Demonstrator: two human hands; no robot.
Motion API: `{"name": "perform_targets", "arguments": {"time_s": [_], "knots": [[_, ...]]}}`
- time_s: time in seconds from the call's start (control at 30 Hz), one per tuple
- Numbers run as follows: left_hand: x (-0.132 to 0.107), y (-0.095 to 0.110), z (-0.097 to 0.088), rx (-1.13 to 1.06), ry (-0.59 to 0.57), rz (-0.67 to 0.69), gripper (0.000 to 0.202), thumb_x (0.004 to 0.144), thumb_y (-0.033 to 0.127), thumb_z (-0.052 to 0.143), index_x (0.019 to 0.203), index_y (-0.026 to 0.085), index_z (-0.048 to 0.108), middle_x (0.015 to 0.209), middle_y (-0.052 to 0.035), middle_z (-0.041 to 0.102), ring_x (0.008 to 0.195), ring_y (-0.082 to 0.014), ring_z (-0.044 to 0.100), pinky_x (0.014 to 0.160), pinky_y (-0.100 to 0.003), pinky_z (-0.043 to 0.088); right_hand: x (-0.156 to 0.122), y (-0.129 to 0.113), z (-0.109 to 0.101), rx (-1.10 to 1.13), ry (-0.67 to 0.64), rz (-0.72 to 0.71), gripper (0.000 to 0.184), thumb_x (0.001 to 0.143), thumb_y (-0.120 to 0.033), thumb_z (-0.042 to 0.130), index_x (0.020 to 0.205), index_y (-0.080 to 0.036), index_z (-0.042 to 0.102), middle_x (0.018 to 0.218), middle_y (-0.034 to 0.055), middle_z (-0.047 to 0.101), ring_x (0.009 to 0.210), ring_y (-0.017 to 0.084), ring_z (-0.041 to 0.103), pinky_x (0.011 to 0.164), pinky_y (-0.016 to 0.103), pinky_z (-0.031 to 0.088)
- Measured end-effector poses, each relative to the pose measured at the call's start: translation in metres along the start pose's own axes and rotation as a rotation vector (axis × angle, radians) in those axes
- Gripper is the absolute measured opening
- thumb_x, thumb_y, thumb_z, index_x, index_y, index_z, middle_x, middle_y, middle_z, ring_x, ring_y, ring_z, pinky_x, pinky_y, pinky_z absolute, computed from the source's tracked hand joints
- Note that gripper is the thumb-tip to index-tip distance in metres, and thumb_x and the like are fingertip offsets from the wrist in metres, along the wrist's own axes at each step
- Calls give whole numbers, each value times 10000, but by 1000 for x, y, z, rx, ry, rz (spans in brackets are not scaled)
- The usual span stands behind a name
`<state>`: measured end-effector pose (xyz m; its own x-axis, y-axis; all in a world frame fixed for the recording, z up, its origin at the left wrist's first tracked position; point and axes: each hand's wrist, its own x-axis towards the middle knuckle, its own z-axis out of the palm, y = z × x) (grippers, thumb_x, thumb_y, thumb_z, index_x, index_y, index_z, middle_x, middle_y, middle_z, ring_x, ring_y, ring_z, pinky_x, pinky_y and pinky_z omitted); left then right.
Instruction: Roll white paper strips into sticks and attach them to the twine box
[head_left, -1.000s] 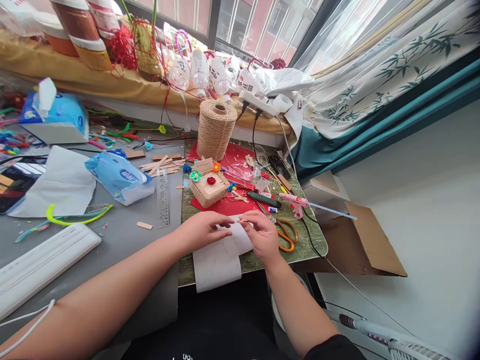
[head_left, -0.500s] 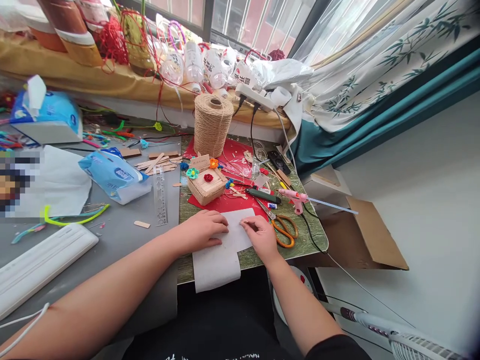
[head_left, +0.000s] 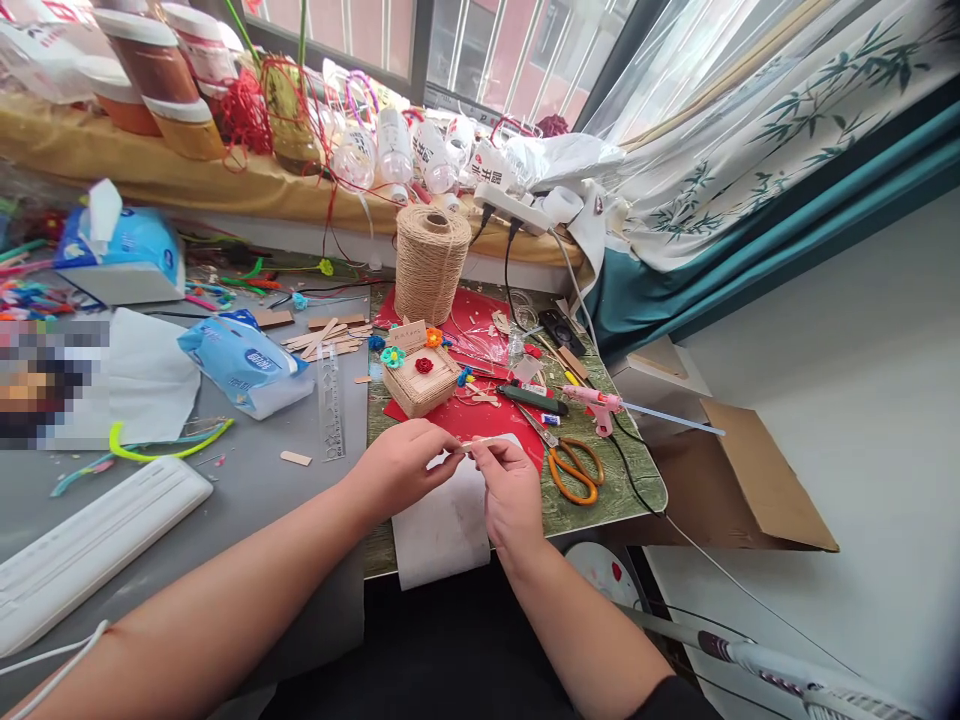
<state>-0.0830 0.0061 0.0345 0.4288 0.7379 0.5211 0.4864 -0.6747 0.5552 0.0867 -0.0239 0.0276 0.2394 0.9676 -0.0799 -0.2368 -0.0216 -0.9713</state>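
Note:
My left hand [head_left: 409,465] and my right hand [head_left: 514,495] meet over the near edge of the table. Between their fingertips they pinch a small, thin, pale piece [head_left: 470,445], too small and too covered to name. Under both hands lies a white sheet [head_left: 442,535], with its near end hanging over the edge. Just beyond it sits a twine-wrapped box [head_left: 420,388] decorated with colourful flowers and a small card. Orange-handled scissors [head_left: 574,470] rest to the right of my right hand.
A pink glue gun [head_left: 600,402] with a long glue stick lies at the right edge, its cable trailing down. Behind the box stands a big twine spool [head_left: 431,265]. A clear ruler [head_left: 330,405], wooden sticks [head_left: 330,335] and a blue tissue pack [head_left: 247,362] are left.
My left hand has lifted off the white sheet and moved towards the right hand. Both sets of fingertips are now together, pinching the small pale piece.

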Motion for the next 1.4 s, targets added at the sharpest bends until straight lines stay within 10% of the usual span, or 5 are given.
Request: {"name": "perform_targets", "arguments": {"time_s": [0.47,0.73,1.4], "knots": [[-3,-1,4,-75,-20,-152,173,949,378,611,901,214,639,859,-29,731,822,-176,684,782,-308,525,1,4,10,20,-47,-152,150,870,-351,765,928,-224,710,963,57,769,912,219,719,933,442,564],[-1,-5,10,-85,-455,259,207,913,340,684,1064,198,673,1045,-104,724,1000,-246,664,886,-359,523,31,-27,-52,-632,-291,-250,203,888,-373,724,1034,-244,784,952,63,767,819,217,687,810,386,560],[-11,-20,23,-107,-503,249,296,872,310,719,1160,243,728,1303,-97,697,1225,-279,633,1060,-402,506,60,-15,-69,-1432,-636,-502,217,958,-143,551,1007,-193,757,953,118,757,897,260,675,852,386,521]]}}
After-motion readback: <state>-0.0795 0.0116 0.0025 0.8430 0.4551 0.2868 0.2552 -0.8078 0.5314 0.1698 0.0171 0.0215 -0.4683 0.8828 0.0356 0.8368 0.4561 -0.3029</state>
